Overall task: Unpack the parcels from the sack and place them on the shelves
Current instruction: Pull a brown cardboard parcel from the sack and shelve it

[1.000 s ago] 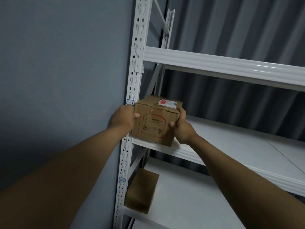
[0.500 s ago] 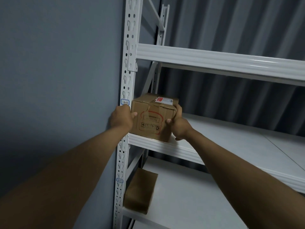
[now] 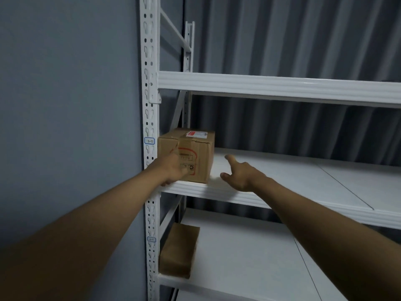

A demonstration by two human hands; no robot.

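— Parcels: where do they stand?
— One cardboard box sits on the middle shelf by the upright; a brown packet lies below.
— Hands?
— Left hand blurred at the box front, grip unclear; right hand spread, apart. Sack unseen.

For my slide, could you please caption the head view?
Cardboard box set on the middle shelf; left hand touches it, right hand open beside it.
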